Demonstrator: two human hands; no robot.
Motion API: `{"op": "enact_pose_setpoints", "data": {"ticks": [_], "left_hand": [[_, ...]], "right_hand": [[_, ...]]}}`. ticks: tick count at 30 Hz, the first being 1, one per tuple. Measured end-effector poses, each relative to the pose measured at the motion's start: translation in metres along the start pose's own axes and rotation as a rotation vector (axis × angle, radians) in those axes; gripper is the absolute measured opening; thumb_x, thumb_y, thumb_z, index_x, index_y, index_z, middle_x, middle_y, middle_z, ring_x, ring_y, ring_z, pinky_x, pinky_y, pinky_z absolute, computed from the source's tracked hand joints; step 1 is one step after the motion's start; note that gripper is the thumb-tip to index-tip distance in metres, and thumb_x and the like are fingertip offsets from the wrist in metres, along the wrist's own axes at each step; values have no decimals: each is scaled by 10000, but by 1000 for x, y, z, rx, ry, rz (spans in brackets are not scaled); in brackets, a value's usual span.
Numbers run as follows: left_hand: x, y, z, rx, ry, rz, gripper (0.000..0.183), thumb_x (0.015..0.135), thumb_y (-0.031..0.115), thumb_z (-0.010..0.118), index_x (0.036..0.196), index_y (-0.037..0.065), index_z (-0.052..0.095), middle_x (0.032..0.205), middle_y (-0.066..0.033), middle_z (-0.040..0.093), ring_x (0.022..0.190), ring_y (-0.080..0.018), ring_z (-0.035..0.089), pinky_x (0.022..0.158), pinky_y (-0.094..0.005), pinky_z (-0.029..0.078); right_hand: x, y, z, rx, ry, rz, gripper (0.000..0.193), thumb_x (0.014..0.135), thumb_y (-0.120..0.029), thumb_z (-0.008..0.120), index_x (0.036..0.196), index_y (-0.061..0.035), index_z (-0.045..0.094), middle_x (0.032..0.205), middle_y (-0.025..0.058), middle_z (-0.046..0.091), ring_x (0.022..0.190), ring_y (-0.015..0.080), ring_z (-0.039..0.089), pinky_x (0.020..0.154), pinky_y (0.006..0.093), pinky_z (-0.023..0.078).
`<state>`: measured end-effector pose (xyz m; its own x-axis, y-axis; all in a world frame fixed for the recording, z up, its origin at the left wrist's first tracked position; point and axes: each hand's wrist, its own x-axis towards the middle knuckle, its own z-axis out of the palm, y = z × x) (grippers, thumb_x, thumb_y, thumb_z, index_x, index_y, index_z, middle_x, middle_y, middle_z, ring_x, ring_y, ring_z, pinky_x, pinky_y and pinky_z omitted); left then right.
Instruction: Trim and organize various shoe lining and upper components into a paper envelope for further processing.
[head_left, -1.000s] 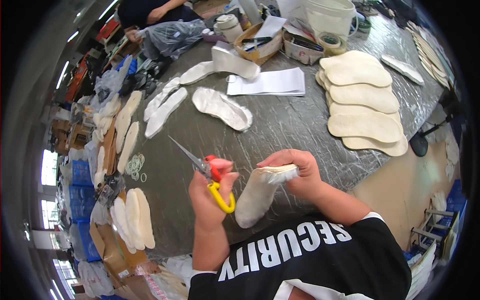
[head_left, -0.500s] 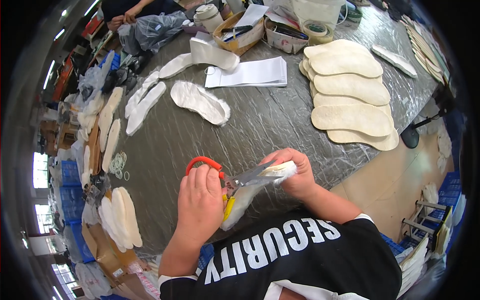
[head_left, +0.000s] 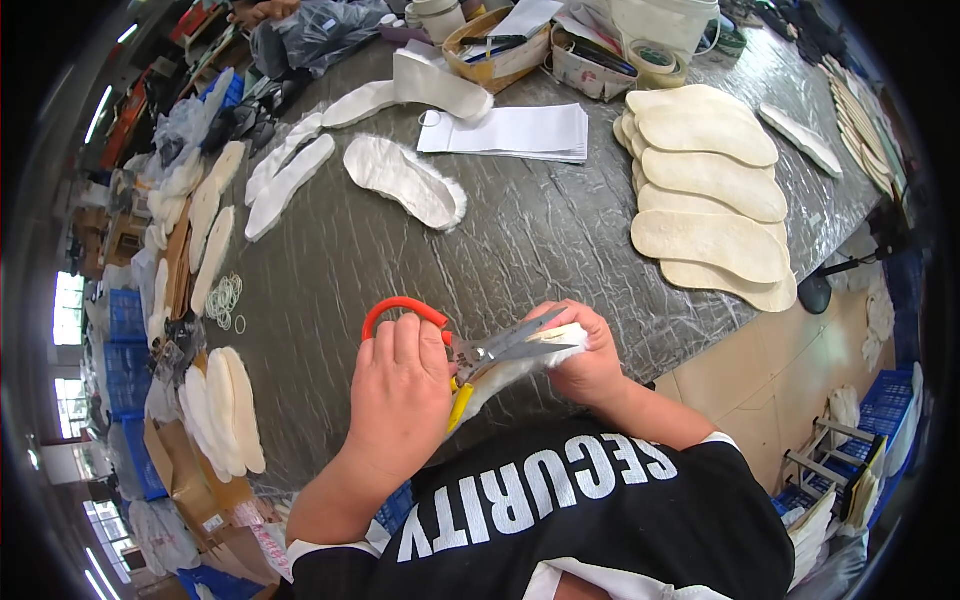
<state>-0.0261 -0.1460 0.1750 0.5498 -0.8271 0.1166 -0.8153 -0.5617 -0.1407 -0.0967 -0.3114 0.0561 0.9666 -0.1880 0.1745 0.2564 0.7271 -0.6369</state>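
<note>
My left hand is closed round the handles of a pair of scissors, one loop red and the other yellow. Their blades stand apart and point right, over the edge of a fluffy white insole. At the insole's right end my right hand pinches it, with the fingers partly hidden behind it. The insole's near end passes below the scissors, close to my shirt. Beyond my hands, a white fleece insole lies alone on the dark table.
Cream insoles lie in an overlapping stack at the right. White paper sheets, a basket of pens and a white bucket are at the back. More fluffy insoles and rubber bands lie left. Another person's hand shows at far left.
The view has shifted slightly. The scissors' blades look a little wider apart. My right hand still grips the insole, and less of its near end shows.
</note>
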Motion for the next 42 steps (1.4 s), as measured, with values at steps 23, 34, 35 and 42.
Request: {"op": "enact_pose_setpoints", "data": {"ticks": [23,34,35,42], "left_hand": [[-11,-12,11,-10,-114,33,191,745,39,540,916,-38,502,871,-141,500,812,-282,521,681,-362,449],[-13,-17,13,-7,-52,26,210,722,32,549,912,-38,494,862,-145,497,808,-289,521,689,-364,452],[-14,-18,13,-6,-52,24,210,722,32,549,912,-38,494,862,-145,497,808,-289,521,689,-364,452],[-18,-18,12,-126,-100,20,214,720,30,548,914,-39,488,876,-157,493,821,-298,520,710,-359,451]], "right_hand": [[-2,-3,10,26,22,91,211,781,70,577,959,-42,559,1015,43,585,941,117,551,820,266,435],[-1,-4,15,-115,29,192,239,747,50,595,968,-38,566,1008,70,597,931,139,563,803,281,445],[-1,-5,16,-112,35,198,243,747,52,593,971,-37,566,1010,69,597,930,139,563,803,282,446],[-4,-3,17,-81,69,202,261,734,63,593,977,-31,567,1013,63,597,928,136,565,803,282,448]]}}
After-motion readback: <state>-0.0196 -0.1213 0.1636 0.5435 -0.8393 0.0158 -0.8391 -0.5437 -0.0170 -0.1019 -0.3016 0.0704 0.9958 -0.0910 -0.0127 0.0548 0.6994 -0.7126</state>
